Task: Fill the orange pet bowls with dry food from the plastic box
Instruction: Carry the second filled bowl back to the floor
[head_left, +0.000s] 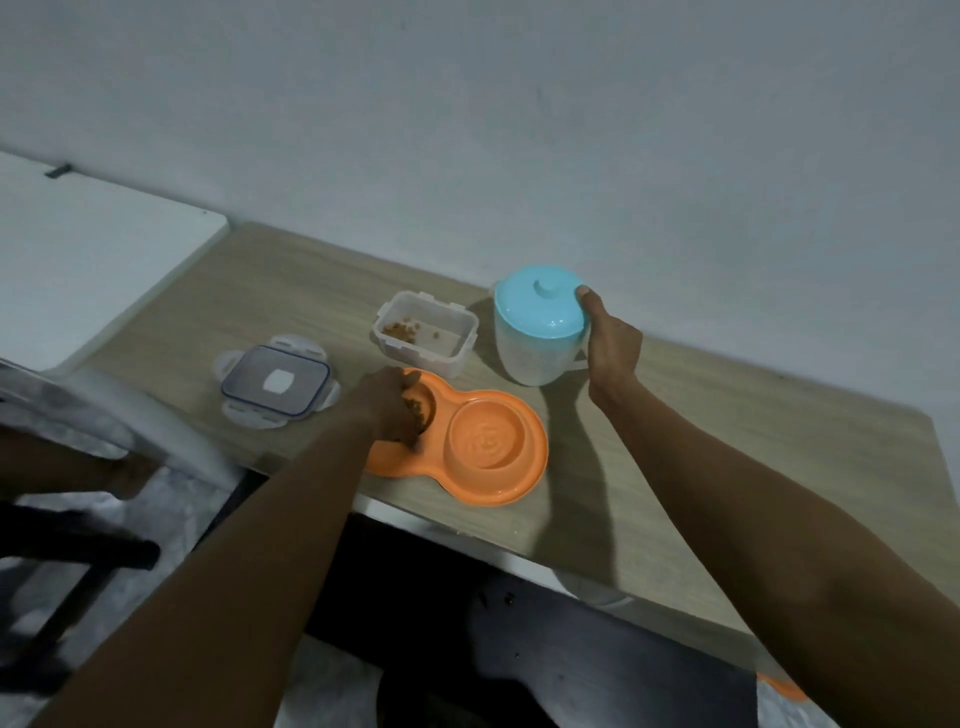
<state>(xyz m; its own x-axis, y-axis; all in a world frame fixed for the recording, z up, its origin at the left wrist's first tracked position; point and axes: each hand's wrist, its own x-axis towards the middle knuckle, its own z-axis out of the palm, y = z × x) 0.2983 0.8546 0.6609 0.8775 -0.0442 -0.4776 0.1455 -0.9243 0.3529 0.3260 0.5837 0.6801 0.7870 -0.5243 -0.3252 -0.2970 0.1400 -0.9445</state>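
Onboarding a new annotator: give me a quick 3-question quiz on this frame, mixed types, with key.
1. True or false: the right bowl of the orange double feeder already holds dry food.
2. The right hand rests on: A) the box lid B) the blue-lidded jug C) the plastic box
3. Fill in: the left hand is at the ___ bowl, with kibble at its fingers.

Key: 1 false; 2 B; 3 left
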